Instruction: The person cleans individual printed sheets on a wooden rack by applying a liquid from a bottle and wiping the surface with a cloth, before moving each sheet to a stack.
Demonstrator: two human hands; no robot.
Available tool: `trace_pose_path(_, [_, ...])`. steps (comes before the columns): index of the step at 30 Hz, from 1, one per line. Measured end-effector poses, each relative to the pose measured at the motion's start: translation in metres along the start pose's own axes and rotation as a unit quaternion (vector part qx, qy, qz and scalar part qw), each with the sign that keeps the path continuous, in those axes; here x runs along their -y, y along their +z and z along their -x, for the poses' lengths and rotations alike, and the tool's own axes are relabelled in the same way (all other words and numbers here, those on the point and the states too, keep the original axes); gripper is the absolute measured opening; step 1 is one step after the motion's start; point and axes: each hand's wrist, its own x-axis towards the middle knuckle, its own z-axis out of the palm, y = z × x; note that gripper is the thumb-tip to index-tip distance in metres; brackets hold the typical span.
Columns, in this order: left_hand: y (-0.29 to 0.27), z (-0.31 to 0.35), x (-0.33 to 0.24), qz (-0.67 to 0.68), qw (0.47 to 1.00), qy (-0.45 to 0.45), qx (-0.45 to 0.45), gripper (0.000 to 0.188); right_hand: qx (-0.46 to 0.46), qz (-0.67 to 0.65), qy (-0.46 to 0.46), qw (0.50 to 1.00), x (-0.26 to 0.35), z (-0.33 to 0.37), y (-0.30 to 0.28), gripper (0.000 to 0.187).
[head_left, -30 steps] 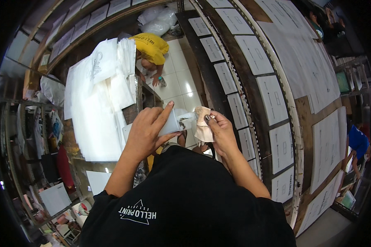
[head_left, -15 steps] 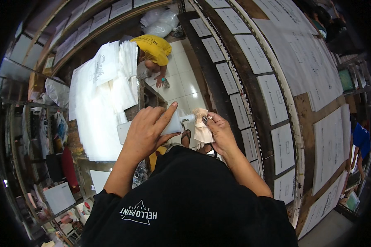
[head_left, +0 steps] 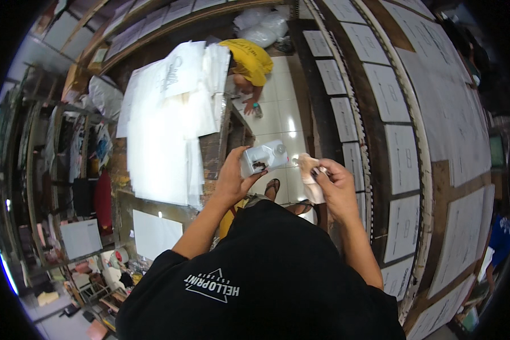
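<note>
My left hand (head_left: 230, 177) is closed around a whitish plastic bottle (head_left: 262, 154) with a dark smudge on its side, tilted so that its round neck end points right. My right hand (head_left: 335, 184) pinches a crumpled pinkish-beige cloth (head_left: 310, 177) that hangs down from the fingers. A dark stain shows on the fingertips there. A small gap separates the cloth from the bottle, and both are held over the aisle in front of my body.
Left of the aisle, a large stack of white sheets (head_left: 161, 141) covers a wooden table. Long dark boards with white printed sheets (head_left: 405, 158) run along the right. Ahead, a person in a yellow shirt (head_left: 249, 59) bends low, one hand by a small bottle (head_left: 257, 110) on the tiled floor.
My left hand has turned the bottle, so its neck end and smudged side now show. The cloth has come away from the bottle's neck. The whole view has shifted left.
</note>
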Motion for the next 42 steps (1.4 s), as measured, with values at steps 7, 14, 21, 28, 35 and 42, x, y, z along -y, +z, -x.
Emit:
trace_pose_path(7, [0.030,0.021,0.089,0.155,0.940,-0.186,-0.242,0.070,-0.053,-0.044,0.049,0.996,-0.028,0.014,-0.023,0.018])
trace_pose_path(14, [-0.012,0.026,0.148,0.090,0.905,-0.209,-0.359,0.070,-0.102,-0.064,0.099,0.988,-0.010,0.046,-0.043,0.018])
trace_pose_path(21, [-0.009,0.029,0.164,0.005,0.887,-0.269,-0.375,0.086,-0.093,-0.101,0.045,0.990,0.052,0.087,-0.067,0.021])
trace_pose_path(28, [0.019,0.045,0.099,-0.283,0.877,-0.089,-0.378,0.095,-0.211,-0.213,-0.019,0.954,0.143,0.141,-0.113,0.059])
trace_pose_path(35, [0.093,-0.066,-0.043,0.136,0.978,0.151,-0.055,0.069,-0.399,-0.082,-0.068,0.910,0.189,0.157,-0.166,0.045])
trace_pose_path(42, [0.133,-0.190,-0.177,0.155,0.879,0.448,0.055,0.064,-0.300,0.522,-0.168,0.781,0.211,0.061,-0.200,0.024])
